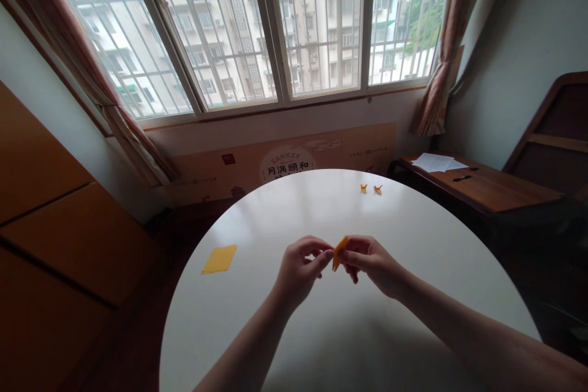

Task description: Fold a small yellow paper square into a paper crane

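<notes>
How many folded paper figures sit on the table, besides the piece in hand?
2: a left figure and a right figure, side by side near the far edge of the table. Others could be hidden behind the left hand or right hand.

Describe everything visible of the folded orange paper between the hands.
The folded orange paper is small, narrow and pointed, with layers that part into separate tips at its lower end. It looks like thin, creased paper. It stands on a slant, its upper tip leaning to the right of the picture, held up over the white table. The left hand pinches its left edge; the right hand grips its right side, hiding part of it. Finer creases are too small to tell.
</notes>
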`<control>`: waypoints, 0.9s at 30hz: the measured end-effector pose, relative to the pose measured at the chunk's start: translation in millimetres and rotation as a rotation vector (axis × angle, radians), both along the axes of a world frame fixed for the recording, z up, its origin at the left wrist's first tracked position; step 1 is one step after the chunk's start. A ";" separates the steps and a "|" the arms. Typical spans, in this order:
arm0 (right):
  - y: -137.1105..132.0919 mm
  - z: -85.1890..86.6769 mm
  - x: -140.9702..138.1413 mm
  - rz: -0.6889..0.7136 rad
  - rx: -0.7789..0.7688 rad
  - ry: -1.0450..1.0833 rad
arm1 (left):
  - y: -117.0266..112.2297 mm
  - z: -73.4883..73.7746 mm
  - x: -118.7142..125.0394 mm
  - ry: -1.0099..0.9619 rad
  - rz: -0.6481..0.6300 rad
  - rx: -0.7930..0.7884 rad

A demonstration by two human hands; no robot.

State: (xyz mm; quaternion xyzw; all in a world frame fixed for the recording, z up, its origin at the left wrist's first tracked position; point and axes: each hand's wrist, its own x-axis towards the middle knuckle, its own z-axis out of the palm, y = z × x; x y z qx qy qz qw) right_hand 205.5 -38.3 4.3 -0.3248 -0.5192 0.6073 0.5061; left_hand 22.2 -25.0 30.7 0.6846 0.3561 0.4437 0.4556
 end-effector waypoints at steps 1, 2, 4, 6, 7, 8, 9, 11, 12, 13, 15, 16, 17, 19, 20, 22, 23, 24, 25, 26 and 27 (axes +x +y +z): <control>-0.2 0.1 0.6 0.017 0.005 0.006 | 0.5 0.0 -0.3 -0.030 -0.049 -0.079; -0.5 0.3 1.3 0.040 0.011 0.010 | 1.0 -0.2 -0.5 -0.057 -0.093 -0.162; -0.9 0.6 2.7 0.092 0.027 0.013 | 1.7 -1.0 -1.1 -0.106 -0.157 -0.319; -1.4 1.1 4.1 0.147 0.044 0.010 | 2.2 -2.3 -1.7 -0.143 -0.203 -0.432; -1.7 1.4 4.6 0.170 0.050 0.011 | 2.4 -3.0 -2.0 -0.157 -0.226 -0.464; -2.0 1.7 5.0 0.189 0.052 0.013 | 2.6 -3.6 -2.2 -0.168 -0.244 -0.484; -2.3 2.1 5.3 0.204 0.052 0.018 | 2.6 -4.1 -2.4 -0.177 -0.257 -0.494; -2.8 3.3 5.7 0.215 0.048 0.027 | 2.3 -4.7 -2.5 -0.192 -0.270 -0.498; -3.1 4.1 5.7 0.214 0.048 0.028 | 2.1 -4.7 -2.4 -0.196 -0.273 -0.497; -3.3 5.0 5.8 0.213 0.049 0.025 | 1.7 -4.5 -2.3 -0.198 -0.275 -0.495; -3.6 6.9 5.9 0.211 0.056 0.016 | 1.1 -3.9 -2.0 -0.202 -0.275 -0.494; -3.7 7.7 5.9 0.212 0.060 0.009 | 0.9 -3.7 -1.9 -0.201 -0.272 -0.496; -3.8 8.3 6.0 0.213 0.062 0.003 | 0.8 -3.6 -1.8 -0.198 -0.268 -0.499; -3.9 8.9 6.4 0.213 0.064 -0.003 | 1.2 -3.9 -1.9 -0.188 -0.260 -0.501; -3.9 9.0 6.6 0.213 0.064 -0.004 | 1.5 -4.3 -2.0 -0.181 -0.256 -0.500; -4.1 8.6 7.0 0.216 0.066 -0.002 | 2.4 -5.4 -2.2 -0.173 -0.254 -0.499; -4.2 8.2 7.2 0.218 0.067 -0.002 | 2.7 -5.9 -2.2 -0.173 -0.255 -0.496; -4.3 7.9 7.3 0.218 0.068 -0.002 | 2.8 -6.2 -2.1 -0.176 -0.255 -0.489; -4.4 7.6 7.3 0.216 0.069 -0.004 | 2.8 -6.2 -1.8 -0.179 -0.251 -0.472; -4.5 7.2 7.2 0.211 0.071 -0.006 | 2.4 -5.9 -1.4 -0.181 -0.239 -0.440; -4.5 7.0 6.9 0.199 0.072 -0.007 | 1.7 -5.3 -0.8 -0.176 -0.218 -0.394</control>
